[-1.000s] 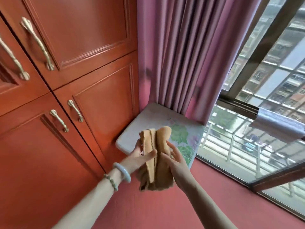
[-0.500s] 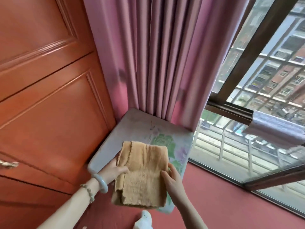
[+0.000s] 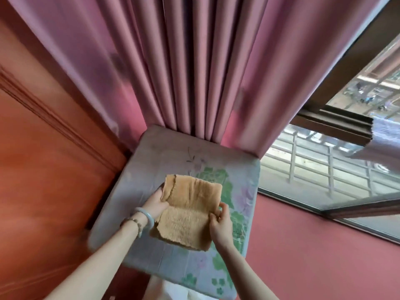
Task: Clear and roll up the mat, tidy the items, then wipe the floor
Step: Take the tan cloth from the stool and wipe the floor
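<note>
A folded tan fluffy cloth (image 3: pixel 190 211) lies flat between my two hands over a pale cushion (image 3: pixel 173 154) with a green and purple flower print. My left hand (image 3: pixel 157 203), with two bracelets on its wrist, holds the cloth's left edge with the thumb on top. On the other side my right hand (image 3: pixel 220 221) pinches the right edge with curled fingers. Whether the cloth rests on the cushion or hovers just above it, I cannot tell. No mat is in view.
The cushion sits in a corner between a red-brown wooden cabinet (image 3: pixel 49 169) on the left and a pink curtain (image 3: pixel 194 61) behind. A low window (image 3: pixel 324 169) with railings runs along the right. The floor (image 3: pixel 313 256) is pinkish red.
The cloth went from upright and bunched in my hands to flat and folded, lowered over the cushion. My view moved closer to the corner.
</note>
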`<action>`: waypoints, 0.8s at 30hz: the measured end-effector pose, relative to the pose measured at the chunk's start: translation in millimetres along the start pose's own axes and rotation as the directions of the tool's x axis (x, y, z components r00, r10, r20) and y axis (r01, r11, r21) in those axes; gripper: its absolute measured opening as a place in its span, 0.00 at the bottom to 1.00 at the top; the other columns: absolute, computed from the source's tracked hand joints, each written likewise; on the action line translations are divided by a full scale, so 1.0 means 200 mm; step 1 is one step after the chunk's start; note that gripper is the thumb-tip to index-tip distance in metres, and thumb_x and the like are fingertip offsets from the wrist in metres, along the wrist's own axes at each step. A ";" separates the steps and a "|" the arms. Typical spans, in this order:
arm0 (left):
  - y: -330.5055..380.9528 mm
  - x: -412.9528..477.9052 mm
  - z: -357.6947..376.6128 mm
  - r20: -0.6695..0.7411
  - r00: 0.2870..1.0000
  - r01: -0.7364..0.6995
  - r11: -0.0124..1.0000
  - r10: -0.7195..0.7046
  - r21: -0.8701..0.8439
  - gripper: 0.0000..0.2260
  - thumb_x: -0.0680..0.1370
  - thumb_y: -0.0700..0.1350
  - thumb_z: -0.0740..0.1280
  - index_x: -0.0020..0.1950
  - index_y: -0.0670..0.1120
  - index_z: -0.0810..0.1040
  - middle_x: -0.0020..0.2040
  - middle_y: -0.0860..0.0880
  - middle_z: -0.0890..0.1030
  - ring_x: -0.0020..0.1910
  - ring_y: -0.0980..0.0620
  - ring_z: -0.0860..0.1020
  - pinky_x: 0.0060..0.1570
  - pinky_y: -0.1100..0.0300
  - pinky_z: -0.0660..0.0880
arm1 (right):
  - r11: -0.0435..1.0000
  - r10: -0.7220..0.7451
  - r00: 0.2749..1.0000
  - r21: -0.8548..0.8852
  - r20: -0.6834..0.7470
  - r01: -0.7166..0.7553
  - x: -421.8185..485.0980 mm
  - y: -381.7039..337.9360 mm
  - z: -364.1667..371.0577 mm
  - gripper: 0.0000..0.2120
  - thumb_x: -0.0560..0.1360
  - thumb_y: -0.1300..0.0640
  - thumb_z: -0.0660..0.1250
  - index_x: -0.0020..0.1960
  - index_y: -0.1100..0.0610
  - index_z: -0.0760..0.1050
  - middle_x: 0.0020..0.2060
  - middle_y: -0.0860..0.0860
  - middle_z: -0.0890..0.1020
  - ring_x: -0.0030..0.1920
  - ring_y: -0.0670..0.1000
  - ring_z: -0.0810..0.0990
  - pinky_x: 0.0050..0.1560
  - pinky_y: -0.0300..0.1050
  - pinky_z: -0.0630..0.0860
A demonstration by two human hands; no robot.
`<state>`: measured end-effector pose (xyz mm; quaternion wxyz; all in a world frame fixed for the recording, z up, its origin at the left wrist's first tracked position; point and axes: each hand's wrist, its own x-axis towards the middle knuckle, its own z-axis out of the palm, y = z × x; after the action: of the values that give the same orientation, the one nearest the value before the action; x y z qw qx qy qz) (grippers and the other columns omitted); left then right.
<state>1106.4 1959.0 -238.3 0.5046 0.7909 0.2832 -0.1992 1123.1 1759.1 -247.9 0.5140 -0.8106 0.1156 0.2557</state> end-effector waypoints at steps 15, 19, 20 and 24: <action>-0.43 0.29 0.14 0.277 0.879 -0.406 0.304 0.388 0.862 0.49 0.65 0.75 0.50 0.76 0.44 0.49 0.77 0.47 0.48 0.76 0.49 0.43 0.72 0.45 0.47 | 0.293 -0.357 0.869 -0.842 0.343 0.453 0.24 0.34 0.18 0.36 0.74 0.39 0.53 0.75 0.58 0.55 0.73 0.60 0.58 0.75 0.58 0.49 0.71 0.56 0.46; -0.43 0.30 0.13 0.275 0.941 -0.327 0.328 0.195 0.886 0.50 0.64 0.77 0.51 0.75 0.45 0.53 0.74 0.46 0.63 0.75 0.51 0.49 0.72 0.45 0.47 | 0.256 -0.159 0.908 -0.872 0.389 0.418 0.30 0.37 0.19 0.35 0.77 0.36 0.45 0.75 0.59 0.55 0.72 0.61 0.62 0.74 0.59 0.57 0.71 0.58 0.52; -0.43 0.29 0.14 0.256 0.946 -0.313 0.355 0.199 0.881 0.50 0.64 0.77 0.54 0.75 0.46 0.52 0.74 0.46 0.62 0.75 0.51 0.51 0.71 0.46 0.45 | 0.264 -0.146 0.910 -0.871 0.389 0.415 0.30 0.35 0.19 0.35 0.77 0.37 0.47 0.75 0.59 0.53 0.73 0.61 0.60 0.74 0.60 0.57 0.72 0.59 0.52; -0.21 0.10 0.10 0.160 0.952 -0.292 0.617 0.262 0.731 0.43 0.72 0.69 0.58 0.76 0.52 0.40 0.75 0.52 0.38 0.75 0.53 0.39 0.73 0.53 0.39 | 0.458 -0.101 0.883 -0.767 0.458 0.450 0.21 0.07 0.07 0.35 0.77 0.45 0.59 0.77 0.53 0.46 0.76 0.57 0.53 0.75 0.58 0.52 0.74 0.55 0.53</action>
<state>1092.9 1959.5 -287.5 0.1657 0.9576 0.0418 -0.2321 1148.4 1767.6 -286.0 0.0919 -0.9048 -0.2541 0.3292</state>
